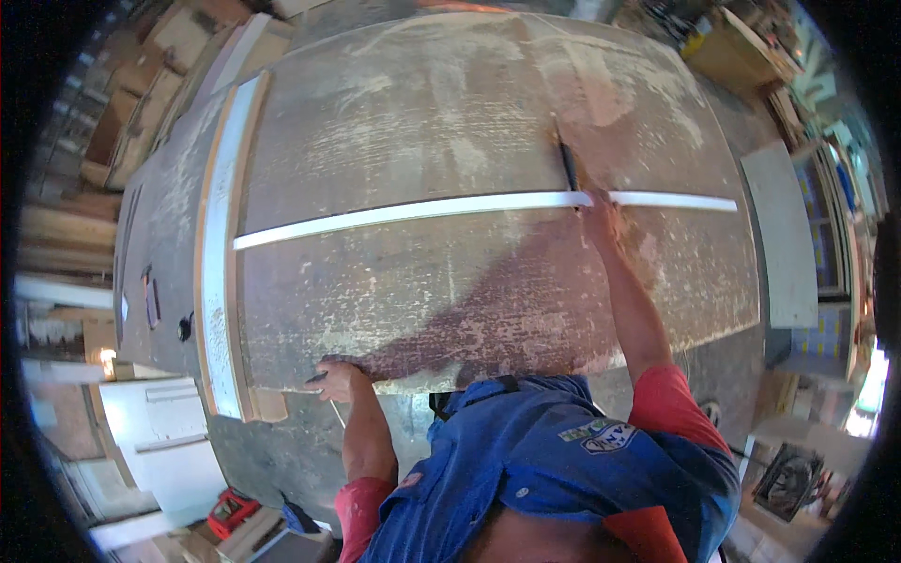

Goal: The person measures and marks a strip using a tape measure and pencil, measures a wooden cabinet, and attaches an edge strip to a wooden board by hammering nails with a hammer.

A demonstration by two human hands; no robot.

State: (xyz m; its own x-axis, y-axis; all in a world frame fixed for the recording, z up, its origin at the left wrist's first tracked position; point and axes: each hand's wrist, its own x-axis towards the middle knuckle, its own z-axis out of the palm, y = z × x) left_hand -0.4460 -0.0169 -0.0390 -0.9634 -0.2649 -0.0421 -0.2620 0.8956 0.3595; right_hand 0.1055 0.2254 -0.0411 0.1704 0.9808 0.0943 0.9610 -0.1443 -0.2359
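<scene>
A long narrow white strip point(404, 214) lies across the worn wooden panel point(404, 319). Toward its right end is my right hand point(599, 214), fingers closed at the strip. From these fingers a slim dark tool point(568, 164) points away from me, its far tip blurred; its kind does not show. My left hand point(340, 380) rests at the panel's near edge with bent fingers. Something small and dark point(316, 378) sticks out at its fingertips, and a thin pale piece point(338, 413) shows below the hand; I cannot make out either.
A wide white board with wooden edges point(221, 253) lies at the strip's left end. Beyond it are a small dark-orange item point(150, 300) and a round black object point(185, 327). A red tool case point(231, 513) sits lower left. A pale board point(781, 235) stands to the right.
</scene>
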